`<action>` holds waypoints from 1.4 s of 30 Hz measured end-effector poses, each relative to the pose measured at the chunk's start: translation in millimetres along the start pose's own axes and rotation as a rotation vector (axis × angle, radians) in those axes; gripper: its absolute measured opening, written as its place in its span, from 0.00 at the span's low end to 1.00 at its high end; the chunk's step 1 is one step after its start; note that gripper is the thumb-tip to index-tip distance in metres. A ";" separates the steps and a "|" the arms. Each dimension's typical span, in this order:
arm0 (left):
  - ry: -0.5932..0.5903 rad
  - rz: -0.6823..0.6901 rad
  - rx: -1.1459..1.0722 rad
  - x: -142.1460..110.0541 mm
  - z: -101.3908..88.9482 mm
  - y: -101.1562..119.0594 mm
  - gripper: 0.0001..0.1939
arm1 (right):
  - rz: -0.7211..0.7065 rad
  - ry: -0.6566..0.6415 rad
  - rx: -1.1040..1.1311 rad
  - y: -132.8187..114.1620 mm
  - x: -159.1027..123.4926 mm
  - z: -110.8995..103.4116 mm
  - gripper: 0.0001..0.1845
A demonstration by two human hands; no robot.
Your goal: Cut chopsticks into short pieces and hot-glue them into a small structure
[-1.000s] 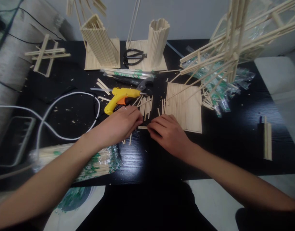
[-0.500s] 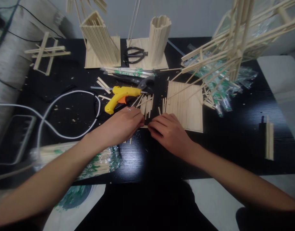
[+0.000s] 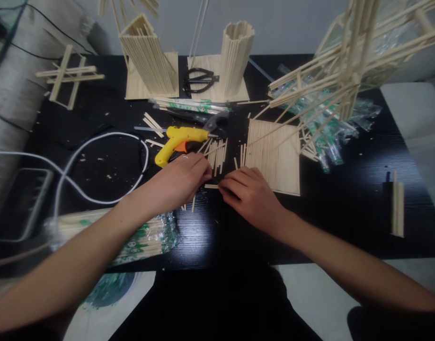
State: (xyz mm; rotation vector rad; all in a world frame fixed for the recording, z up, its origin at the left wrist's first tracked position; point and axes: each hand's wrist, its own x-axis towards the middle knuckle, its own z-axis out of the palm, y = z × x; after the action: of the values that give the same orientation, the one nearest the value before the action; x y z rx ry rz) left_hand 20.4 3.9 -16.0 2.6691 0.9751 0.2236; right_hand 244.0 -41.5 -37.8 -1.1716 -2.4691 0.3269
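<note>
Both bare arms reach forward and angle inward, so the left hand (image 3: 190, 175) and the right hand (image 3: 247, 193) come near each other without touching. I see the left forearm (image 3: 103, 237) slanting up from the lower left, its wrist nearly straight, back of the hand upward, fingers bent down and bunched; their tips are hard to make out. The right forearm (image 3: 331, 258) slants in from the lower right. Its hand lies knuckles up, fingers curled toward the left hand, thumb tucked close beneath them. Below, the legs (image 3: 210, 308) are in dark clothing.
</note>
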 end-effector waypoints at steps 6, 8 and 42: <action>0.061 -0.066 -0.069 -1.9 -3.2 0.1 0.09 | 0.010 -0.009 0.015 0.5 0.3 0.1 0.11; 0.088 -0.101 -0.097 -2.3 -5.5 0.5 0.08 | 0.003 0.002 0.020 0.5 0.2 0.2 0.11; 0.109 0.025 -0.178 -4.2 -10.0 -5.8 0.06 | 0.001 0.030 0.029 0.7 -0.4 1.0 0.10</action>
State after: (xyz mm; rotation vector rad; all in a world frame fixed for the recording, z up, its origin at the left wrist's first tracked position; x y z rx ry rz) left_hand 11.2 7.6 -8.6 2.5302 0.9078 0.4441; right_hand 244.2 -41.4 -39.1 -1.1583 -2.4298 0.3412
